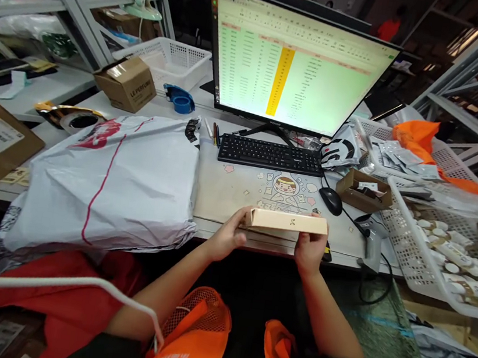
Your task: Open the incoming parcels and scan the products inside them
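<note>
A flat cream-coloured box (275, 219) with a small dark mark on its edge is held up level over the front of the desk mat. My left hand (228, 235) grips its left end, thumb underneath. At the right end my right hand (309, 253) closes on the same box, its fingertips partly hidden behind it. Beyond the box lies the desk mat (228, 192) with a cartoon figure. A black keyboard (271, 155) and a black mouse (330, 201) are just behind. To the left rests a large white plastic mailer bag (133, 182).
A monitor (293, 63) with a spreadsheet stands at the back. On the right are a barcode scanner (372, 249), a small open carton (365, 190) and a white basket (408, 248) of bottles. Cardboard boxes (126, 83) and blue tape (181, 102) sit left. A white cable (75, 282) crosses low.
</note>
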Available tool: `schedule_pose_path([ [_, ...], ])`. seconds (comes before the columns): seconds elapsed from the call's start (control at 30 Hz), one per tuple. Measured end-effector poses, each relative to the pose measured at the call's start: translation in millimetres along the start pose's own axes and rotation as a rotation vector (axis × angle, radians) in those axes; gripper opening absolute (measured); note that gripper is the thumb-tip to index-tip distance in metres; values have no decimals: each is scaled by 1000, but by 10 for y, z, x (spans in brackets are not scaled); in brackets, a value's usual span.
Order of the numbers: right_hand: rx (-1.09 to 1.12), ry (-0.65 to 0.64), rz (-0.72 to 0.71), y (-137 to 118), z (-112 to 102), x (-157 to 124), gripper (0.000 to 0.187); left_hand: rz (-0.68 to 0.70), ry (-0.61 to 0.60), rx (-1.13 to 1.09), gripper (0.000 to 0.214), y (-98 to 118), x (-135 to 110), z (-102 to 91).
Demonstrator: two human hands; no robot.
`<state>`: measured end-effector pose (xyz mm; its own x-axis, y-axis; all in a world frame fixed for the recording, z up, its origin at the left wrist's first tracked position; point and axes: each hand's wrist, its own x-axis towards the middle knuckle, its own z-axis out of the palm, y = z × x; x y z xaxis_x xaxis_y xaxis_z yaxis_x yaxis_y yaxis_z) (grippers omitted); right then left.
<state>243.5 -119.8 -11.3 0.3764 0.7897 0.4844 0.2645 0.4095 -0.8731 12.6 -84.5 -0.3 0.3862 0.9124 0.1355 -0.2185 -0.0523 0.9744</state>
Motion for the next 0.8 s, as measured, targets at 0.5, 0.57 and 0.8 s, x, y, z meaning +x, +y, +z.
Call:
schedule_pose_path([
  [0.5, -1036, -442, 180, 566, 322, 2155, 40, 0, 539, 368, 58, -382, -12, -361],
  [0.57, -1103, -446, 183, 656, 378, 2168, 39, 8, 523, 396, 56, -405, -17, -366],
  [0.8, -1199, -423, 99, 855, 530, 2072, 45, 1, 539, 365, 52, -438, -32, -379],
])
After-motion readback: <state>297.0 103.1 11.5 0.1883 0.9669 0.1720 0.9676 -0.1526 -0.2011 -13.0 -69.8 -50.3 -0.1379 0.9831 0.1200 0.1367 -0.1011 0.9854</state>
